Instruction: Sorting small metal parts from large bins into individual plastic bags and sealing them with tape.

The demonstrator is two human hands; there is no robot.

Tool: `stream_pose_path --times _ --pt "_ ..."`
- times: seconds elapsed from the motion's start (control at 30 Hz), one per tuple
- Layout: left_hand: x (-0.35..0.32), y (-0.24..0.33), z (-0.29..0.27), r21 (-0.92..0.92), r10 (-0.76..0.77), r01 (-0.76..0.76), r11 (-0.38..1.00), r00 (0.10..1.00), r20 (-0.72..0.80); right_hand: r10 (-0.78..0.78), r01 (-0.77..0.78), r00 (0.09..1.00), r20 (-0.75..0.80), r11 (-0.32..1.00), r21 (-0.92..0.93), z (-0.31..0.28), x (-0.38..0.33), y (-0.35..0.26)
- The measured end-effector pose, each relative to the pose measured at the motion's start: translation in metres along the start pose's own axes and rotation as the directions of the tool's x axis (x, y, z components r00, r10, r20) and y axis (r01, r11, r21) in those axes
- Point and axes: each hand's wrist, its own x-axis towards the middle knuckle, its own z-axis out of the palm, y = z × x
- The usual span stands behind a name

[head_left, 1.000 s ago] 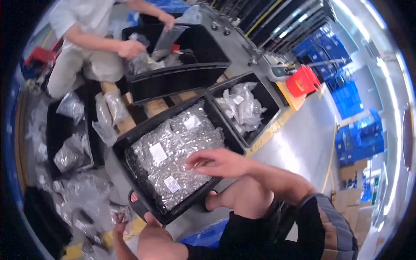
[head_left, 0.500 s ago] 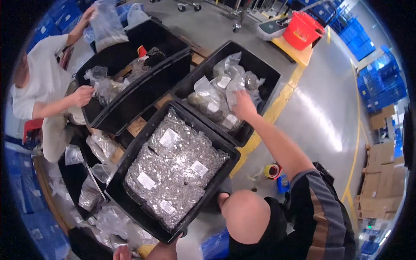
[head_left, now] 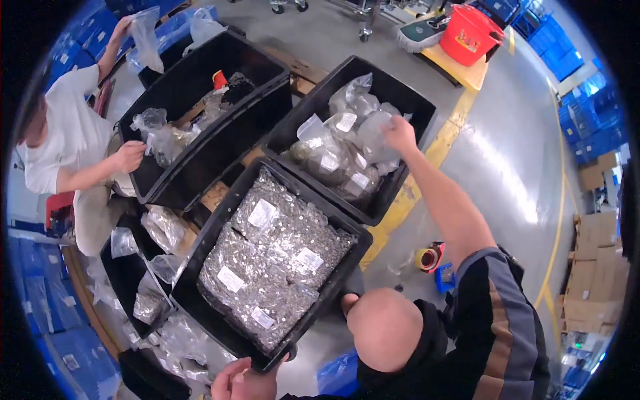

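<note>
At the lower edge, my left hand [head_left: 231,379] shows in part, its fingers bent but apart, with nothing seen in them. Close beside it, my right hand [head_left: 264,383] is closed at the near corner of a black bin [head_left: 366,241]; the frame's edge cuts off most of this hand. Clear bags of small shiny metal parts [head_left: 280,260], with white labels, fill that bin. In the bin behind it, a co-worker's hand [head_left: 400,135] grips a clear plastic bag [head_left: 375,141] among several labelled bags.
The co-worker's head [head_left: 385,328] and dark sleeve [head_left: 497,320] take up the lower right. At left, a person in white [head_left: 70,130] holds up a clear bag [head_left: 146,40] beside another black bin [head_left: 220,163]. A red bucket [head_left: 467,37] stands on a yellow cart.
My left hand has moved right and up toward the right hand. The co-worker's hand has drawn right with the bag. The other person's raised bag has shifted left.
</note>
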Motion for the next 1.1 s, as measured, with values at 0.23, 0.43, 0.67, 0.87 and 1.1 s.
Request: stream_pose_path --times 0.23,0.43,0.67,0.87,1.1 --pt "-0.006 -0.010 -0.006 -0.033 0.138 -0.138 0.990 0.990 0.020 -0.207 0.011 0.916 0.345 0.871 0.491 -0.116 -0.056 -0.076" --pt "0.000 0.010 0.029 -0.499 0.161 -0.067 0.864 0.976 0.147 -0.580 -0.205 0.644 0.499 0.497 0.843 -0.191 -0.144 -0.177" --pt "-0.036 0.051 0.034 -0.827 0.141 0.002 0.562 0.985 0.099 -0.849 -0.293 0.301 0.434 0.351 0.889 -0.201 -0.288 -0.315" --pt "-0.052 -0.016 0.018 -0.832 0.273 -0.390 0.395 0.914 -0.299 -0.715 -0.438 0.281 0.640 0.498 0.748 -0.181 -0.340 -0.375" --pt "-0.058 -0.024 -0.009 -0.789 0.219 -0.454 0.413 0.891 -0.398 -0.737 -0.641 0.255 0.626 0.355 0.680 -0.141 -0.363 -0.390"
